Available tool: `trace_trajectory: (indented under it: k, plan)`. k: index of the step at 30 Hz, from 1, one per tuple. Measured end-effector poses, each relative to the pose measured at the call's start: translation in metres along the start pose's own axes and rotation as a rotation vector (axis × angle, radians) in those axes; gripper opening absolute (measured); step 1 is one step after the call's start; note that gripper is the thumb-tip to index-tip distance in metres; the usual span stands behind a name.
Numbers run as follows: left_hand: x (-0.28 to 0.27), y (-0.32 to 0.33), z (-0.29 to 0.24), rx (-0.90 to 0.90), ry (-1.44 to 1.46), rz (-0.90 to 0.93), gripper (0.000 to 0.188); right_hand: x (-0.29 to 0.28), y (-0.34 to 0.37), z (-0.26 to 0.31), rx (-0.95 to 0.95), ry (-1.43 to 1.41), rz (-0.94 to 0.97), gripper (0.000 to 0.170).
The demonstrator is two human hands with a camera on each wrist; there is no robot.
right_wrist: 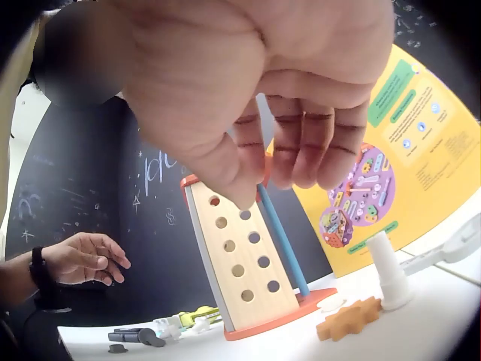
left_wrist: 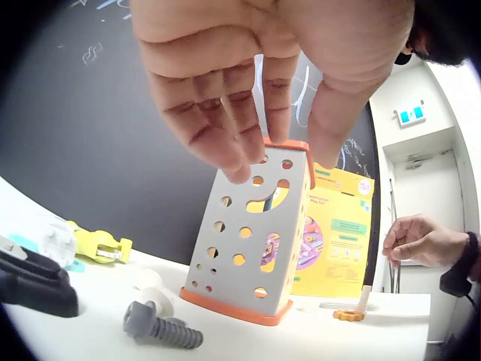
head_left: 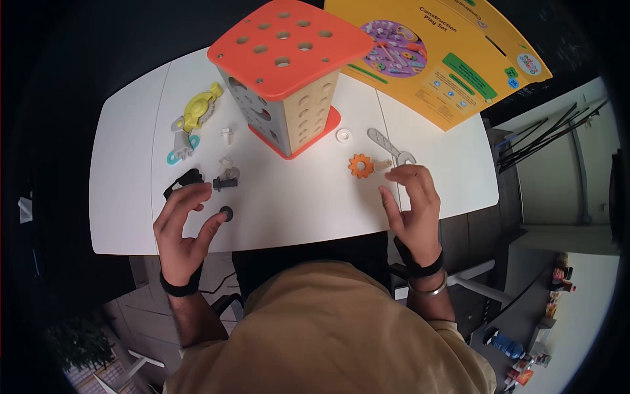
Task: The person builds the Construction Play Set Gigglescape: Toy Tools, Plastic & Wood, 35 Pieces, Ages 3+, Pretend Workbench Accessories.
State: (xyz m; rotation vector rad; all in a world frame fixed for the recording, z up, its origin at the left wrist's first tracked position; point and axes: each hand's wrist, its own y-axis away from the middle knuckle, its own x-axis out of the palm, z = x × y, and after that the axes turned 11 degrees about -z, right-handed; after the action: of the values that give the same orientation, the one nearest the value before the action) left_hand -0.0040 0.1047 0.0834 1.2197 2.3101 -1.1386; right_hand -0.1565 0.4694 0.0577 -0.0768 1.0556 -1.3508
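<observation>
Both hands are raised near the table's front edge, fingers relaxed and holding nothing. My left hand hovers beside a dark grey bolt, a small dark round piece and a black object. In the left wrist view the bolt lies below the hand. My right hand is just in front of a grey wrench, an orange gear and a whitish peg. Between and beyond the hands stands a tower with a perforated red top.
Yellow-green and teal pieces lie at the table's left, with white pieces nearer the tower. A white ring is right of the tower. The yellow box stands at the back right.
</observation>
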Motion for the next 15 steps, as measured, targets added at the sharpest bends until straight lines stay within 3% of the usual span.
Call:
trace_trajectory:
  k: [3, 15]
  plan:
    - [-0.001, 0.001, -0.001, 0.035, 0.054, 0.022, 0.041, 0.004, -0.001, -0.012, 0.074, 0.081, 0.005, 0.035]
    - [0.001, 0.001, 0.001, 0.069, 0.039, 0.036, 0.039, 0.008, 0.0, -0.021, 0.093, 0.106, 0.104, 0.038]
